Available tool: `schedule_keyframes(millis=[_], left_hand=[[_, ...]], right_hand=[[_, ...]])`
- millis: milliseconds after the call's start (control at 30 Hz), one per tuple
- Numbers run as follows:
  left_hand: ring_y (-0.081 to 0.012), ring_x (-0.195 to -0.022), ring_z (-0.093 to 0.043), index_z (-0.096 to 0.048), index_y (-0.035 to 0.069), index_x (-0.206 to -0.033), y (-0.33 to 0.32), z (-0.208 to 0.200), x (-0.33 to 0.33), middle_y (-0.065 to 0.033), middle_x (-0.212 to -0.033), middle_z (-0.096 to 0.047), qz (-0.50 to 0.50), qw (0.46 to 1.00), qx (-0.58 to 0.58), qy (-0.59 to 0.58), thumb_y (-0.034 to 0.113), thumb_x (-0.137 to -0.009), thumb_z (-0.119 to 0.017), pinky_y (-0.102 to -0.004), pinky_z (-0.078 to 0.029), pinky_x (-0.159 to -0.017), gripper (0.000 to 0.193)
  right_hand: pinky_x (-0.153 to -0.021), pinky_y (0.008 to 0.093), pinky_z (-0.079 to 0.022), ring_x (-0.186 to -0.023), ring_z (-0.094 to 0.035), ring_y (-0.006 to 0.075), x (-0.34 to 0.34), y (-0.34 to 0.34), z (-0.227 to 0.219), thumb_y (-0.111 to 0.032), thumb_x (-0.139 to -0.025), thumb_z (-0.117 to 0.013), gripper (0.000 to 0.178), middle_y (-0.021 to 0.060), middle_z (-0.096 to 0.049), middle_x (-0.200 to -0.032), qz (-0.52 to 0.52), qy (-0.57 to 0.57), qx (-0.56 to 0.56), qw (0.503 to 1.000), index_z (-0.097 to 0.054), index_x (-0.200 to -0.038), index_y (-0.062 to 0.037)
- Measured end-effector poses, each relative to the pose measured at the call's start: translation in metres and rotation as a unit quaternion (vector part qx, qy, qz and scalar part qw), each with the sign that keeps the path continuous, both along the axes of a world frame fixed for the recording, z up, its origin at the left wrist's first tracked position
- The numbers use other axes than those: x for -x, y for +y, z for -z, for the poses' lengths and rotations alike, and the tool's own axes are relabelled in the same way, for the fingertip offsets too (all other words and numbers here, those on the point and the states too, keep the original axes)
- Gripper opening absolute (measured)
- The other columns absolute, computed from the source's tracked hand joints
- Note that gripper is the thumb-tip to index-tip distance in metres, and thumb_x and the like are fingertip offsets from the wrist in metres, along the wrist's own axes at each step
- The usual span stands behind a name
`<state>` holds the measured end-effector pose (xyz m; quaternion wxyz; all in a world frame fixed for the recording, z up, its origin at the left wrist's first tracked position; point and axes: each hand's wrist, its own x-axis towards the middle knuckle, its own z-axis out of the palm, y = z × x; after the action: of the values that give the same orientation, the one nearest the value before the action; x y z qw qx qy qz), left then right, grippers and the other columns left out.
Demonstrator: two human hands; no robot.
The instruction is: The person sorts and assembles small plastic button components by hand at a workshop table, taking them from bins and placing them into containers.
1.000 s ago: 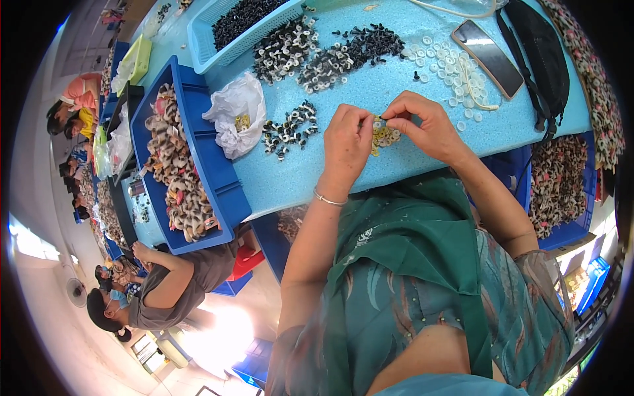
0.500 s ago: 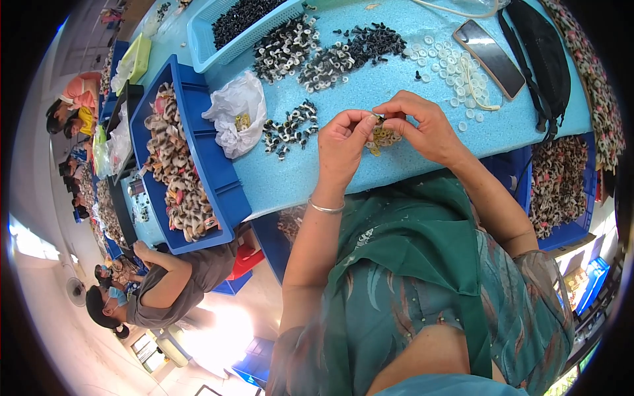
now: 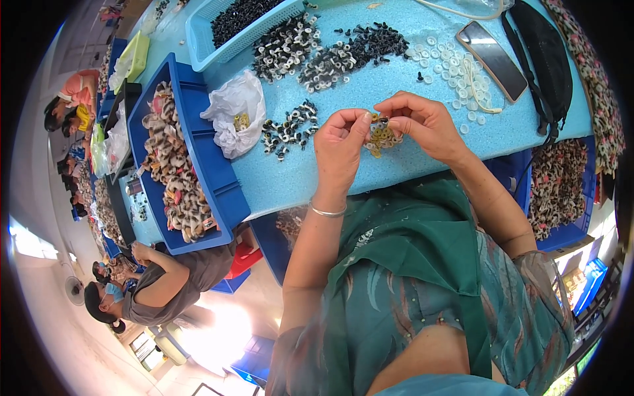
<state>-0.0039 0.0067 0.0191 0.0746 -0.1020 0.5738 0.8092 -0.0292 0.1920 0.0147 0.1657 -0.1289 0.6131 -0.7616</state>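
Blue tabletop, bare along near edge, left hand and right hand pinching small dark piece

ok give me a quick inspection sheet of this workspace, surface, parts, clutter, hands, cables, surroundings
Surface: light-blue tabletop, speckled, loose parts in separate heaps.
Job's things: small dark piece at the fingertips; yellow rings below it; black-and-white parts left of the hands; clear discs further right.
Clutter: phone and black bag at upper right.
Hands: left hand and right hand close together, fingertips nearly meeting; exact grip unclear.
Cables: pale cord or tube along the far edge; ends not visible.
Surroundings: blue crate of furry pieces at left; seated co-worker beyond.
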Motion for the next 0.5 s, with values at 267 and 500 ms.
schedule_keyframes(millis=[267,500], left_hand=[[-0.0044,-0.075,-0.057,-0.067,-0.002,-0.1,0.0017,-0.0098,-0.0014,-0.0007,-0.088,-0.066,-0.007,0.999,0.03,0.031,0.008,-0.094,-0.068,-0.0185,-0.046,-0.067,0.013],[-0.0044,-0.078,-0.058,-0.066,-0.002,-0.1,0.0013,-0.0125,-0.0029,-0.0004,-0.09,-0.066,-0.004,0.998,0.026,0.051,0.008,-0.094,-0.067,-0.0193,-0.046,-0.07,0.011]], right_hand=[[-0.075,0.0221,-0.049,-0.081,-0.057,0.0064,0.0027,0.0022,0.0021,0.002,-0.092,-0.058,0.028,0.0018,-0.066,-0.099,-0.019,-0.043,0.045,0.998,-0.065,-0.119,0.0018],[-0.071,0.0214,-0.048,-0.077,-0.055,0.0063,0.0022,0.0001,0.0004,0.002,-0.093,-0.057,0.027,0.0023,-0.066,-0.099,-0.02,-0.035,0.049,0.998,-0.065,-0.119,0.0022]])
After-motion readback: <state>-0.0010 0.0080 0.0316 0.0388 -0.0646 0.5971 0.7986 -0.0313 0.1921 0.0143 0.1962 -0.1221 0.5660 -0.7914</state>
